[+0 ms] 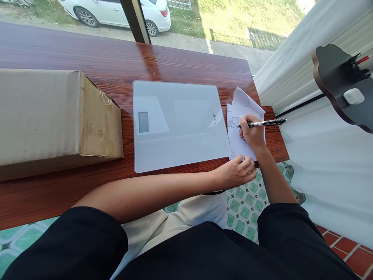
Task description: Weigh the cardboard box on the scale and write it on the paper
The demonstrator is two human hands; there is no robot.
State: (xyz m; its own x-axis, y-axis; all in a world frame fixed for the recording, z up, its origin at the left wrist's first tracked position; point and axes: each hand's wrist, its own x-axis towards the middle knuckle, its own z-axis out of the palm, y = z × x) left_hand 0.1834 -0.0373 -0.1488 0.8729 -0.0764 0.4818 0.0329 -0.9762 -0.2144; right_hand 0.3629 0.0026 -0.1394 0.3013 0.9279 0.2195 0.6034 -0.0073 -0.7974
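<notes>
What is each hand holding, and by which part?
The right hand holds a pen near its tip end, the tip on the paper. The left hand grips nothing; its fingers press the paper's near edge.

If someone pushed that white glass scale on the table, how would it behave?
The scale is a flat, glossy slab, so it would probably slide stiffly across the polished wooden table rather than tip. Its glass-like top looks slippery to lift and likely fragile if dropped.

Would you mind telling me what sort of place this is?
Probably a window-side counter in a home or small shop: a wooden table against the glass, a parked car outside, white curtains beside it.
</notes>
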